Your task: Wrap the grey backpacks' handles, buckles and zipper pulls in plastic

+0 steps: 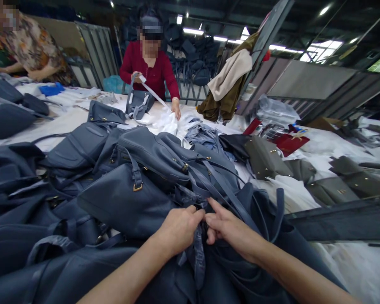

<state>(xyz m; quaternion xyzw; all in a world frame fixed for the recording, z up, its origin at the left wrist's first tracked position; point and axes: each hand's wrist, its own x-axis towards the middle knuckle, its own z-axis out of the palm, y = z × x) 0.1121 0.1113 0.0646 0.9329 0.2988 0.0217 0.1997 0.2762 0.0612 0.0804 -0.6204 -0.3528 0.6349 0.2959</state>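
Head camera: just right of the gold-buckled bag (120, 207), the left hand (182, 228) pinches a plastic-wrapped strap (199, 257), probably steadying it for the right hand (226, 226), whose grip I cannot tell.

Ceiling lights (193, 31) glow under a dark roof (234, 12). Grey panels (299, 82) stand beyond the bench (68, 120). Daylight fills a window (323, 50).

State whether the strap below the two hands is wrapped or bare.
Wrapped, apparently: the strap looks crinkled, shiny and film-covered below the left hand and right hand. Where the hands hide it, cannot tell.
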